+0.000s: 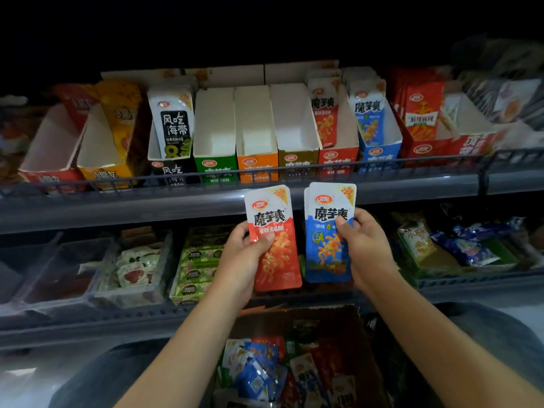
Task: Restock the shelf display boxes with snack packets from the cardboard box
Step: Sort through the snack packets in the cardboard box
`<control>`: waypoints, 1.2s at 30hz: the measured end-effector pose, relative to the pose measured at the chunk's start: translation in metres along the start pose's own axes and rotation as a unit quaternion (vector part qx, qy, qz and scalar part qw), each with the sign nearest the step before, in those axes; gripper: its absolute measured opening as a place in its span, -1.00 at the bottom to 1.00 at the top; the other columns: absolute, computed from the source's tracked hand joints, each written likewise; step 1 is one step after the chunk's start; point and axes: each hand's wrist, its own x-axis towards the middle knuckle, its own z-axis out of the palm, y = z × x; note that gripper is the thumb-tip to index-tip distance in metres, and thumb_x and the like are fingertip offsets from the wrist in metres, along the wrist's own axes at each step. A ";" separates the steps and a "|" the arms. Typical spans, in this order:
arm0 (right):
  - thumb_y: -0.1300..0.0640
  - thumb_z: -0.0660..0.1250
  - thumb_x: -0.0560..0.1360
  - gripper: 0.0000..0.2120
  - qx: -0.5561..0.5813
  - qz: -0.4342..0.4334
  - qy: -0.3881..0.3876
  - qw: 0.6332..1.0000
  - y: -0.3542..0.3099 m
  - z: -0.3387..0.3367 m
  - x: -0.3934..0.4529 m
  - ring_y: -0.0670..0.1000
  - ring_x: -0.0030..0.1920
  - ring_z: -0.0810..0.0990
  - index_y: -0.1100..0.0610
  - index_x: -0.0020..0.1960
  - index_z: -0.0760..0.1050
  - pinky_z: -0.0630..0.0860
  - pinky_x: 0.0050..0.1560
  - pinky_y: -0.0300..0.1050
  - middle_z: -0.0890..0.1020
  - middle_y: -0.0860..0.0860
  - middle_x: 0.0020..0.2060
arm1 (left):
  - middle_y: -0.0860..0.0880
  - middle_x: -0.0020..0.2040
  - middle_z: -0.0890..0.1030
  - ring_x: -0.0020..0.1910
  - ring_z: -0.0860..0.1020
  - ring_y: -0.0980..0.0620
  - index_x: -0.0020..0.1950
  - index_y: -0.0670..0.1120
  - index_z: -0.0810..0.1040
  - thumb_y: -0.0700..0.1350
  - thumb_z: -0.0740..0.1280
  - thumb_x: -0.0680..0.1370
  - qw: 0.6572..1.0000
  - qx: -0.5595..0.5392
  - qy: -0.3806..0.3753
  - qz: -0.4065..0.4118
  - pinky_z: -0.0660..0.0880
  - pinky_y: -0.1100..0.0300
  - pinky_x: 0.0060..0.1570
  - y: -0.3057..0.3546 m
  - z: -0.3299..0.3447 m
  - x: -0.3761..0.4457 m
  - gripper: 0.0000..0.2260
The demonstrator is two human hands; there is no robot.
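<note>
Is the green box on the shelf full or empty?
Empty: the green display box shows only bare white inner walls, with no packets inside.

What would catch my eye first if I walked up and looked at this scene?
Two snack packets held up mid-frame: the left hand grips a red packet, the right hand a blue packet. Behind them on the upper shelf, three display boxes, green, orange and olive, stand empty.

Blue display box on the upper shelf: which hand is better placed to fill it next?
Probably the right hand. It holds the blue packets, matching the blue display box up and to its right. The left hand holds red packets.
</note>
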 end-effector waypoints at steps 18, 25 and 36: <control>0.23 0.16 0.61 -0.91 0.026 -0.140 0.036 0.989 -0.134 -0.005 0.078 -0.09 -0.26 0.65 0.08 -0.02 0.40 0.58 -0.27 -0.09 0.63 -0.01 -0.16 | 0.06 0.10 0.61 0.05 0.61 0.02 0.22 0.09 0.42 -0.10 0.36 0.52 0.991 0.078 -0.018 0.109 0.55 -0.07 0.09 0.043 0.041 0.026 -0.70; 0.27 0.15 0.61 -0.92 -0.016 -0.224 0.078 0.971 -0.181 -0.009 0.138 -0.10 -0.26 0.58 0.15 0.08 0.32 0.53 -0.34 -0.20 0.56 -0.04 -0.19 | 0.14 0.03 0.60 0.00 0.61 0.09 0.08 0.16 0.43 -0.13 0.37 0.51 0.991 0.065 -0.036 0.110 0.55 0.03 0.03 0.039 0.067 0.042 -0.76; 0.24 0.21 0.58 -0.87 -0.256 -0.146 0.045 0.954 -0.148 -0.027 0.193 0.11 -0.10 0.58 0.13 0.11 0.41 0.54 -0.19 -0.05 0.59 0.10 -0.06 | 0.11 0.05 0.59 0.02 0.60 0.05 0.19 0.15 0.36 -0.10 0.37 0.50 0.992 0.091 -0.031 0.085 0.56 0.01 0.01 0.032 0.076 0.053 -0.66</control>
